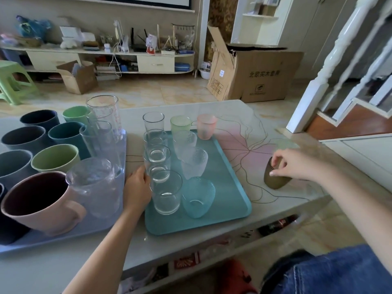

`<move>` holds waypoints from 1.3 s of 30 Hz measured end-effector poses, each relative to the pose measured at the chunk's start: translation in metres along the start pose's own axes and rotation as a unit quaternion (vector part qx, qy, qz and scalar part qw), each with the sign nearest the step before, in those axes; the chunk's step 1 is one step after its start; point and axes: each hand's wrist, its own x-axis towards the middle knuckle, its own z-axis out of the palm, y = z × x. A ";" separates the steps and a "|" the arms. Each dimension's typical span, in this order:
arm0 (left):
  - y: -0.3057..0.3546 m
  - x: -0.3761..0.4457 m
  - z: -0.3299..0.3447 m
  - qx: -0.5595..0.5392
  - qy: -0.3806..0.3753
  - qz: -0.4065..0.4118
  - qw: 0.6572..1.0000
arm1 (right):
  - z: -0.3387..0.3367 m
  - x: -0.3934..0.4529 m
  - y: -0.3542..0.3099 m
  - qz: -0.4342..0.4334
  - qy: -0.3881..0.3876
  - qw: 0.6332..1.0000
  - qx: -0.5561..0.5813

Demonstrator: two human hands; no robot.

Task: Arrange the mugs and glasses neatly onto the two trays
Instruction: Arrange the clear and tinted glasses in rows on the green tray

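A teal tray point(229, 183) in the middle of the table carries a row of clear glasses point(166, 193), some frosted dimpled glasses point(194, 161) and a blue dimpled glass point(198, 197). A green frosted glass point(180, 123) and a pink one point(206, 126) stand at its far edge. On the left, a pale blue tray point(63, 236) bears several mugs, among them a pink mug point(40, 201), plus tall clear glasses point(104, 115). My left hand point(137, 187) rests against the teal tray's left edge, touching a clear glass. My right hand point(290, 164) grips the rim of a brown glass point(274, 181) on the table right of the tray.
The table's front edge runs close to my knee in blue jeans point(331, 272). A white stair rail point(326, 66) rises on the right. A cardboard box point(254, 73) and a low cabinet point(101, 58) stand on the floor beyond the table.
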 end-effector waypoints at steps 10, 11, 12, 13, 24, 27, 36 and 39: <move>0.005 -0.005 -0.002 -0.007 0.000 -0.011 1.000 | -0.005 0.031 -0.034 -0.028 0.036 0.996 -0.073; 0.006 -0.005 -0.002 -0.008 0.002 -0.011 1.000 | -0.012 0.035 -0.043 -0.047 0.044 0.996 -0.062; 0.006 -0.005 -0.002 -0.010 0.003 -0.010 1.000 | -0.018 0.039 -0.053 -0.065 0.055 0.995 -0.053; 0.006 -0.005 -0.003 -0.013 0.004 -0.008 1.000 | -0.024 0.044 -0.064 -0.082 0.069 0.993 -0.044; 0.002 -0.004 0.001 -0.025 0.020 -0.013 0.999 | -0.005 0.105 -0.111 -0.141 0.146 0.978 -0.043; 0.002 -0.003 0.001 -0.024 0.020 -0.013 0.999 | 0.005 0.114 -0.116 -0.139 0.149 0.979 -0.013; 0.003 -0.003 0.002 -0.045 0.025 -0.018 0.999 | 0.022 0.126 -0.143 -0.169 0.100 0.977 -0.079; 0.006 -0.003 0.000 -0.049 0.022 -0.016 0.998 | 0.020 0.124 -0.140 -0.161 0.097 0.980 -0.072</move>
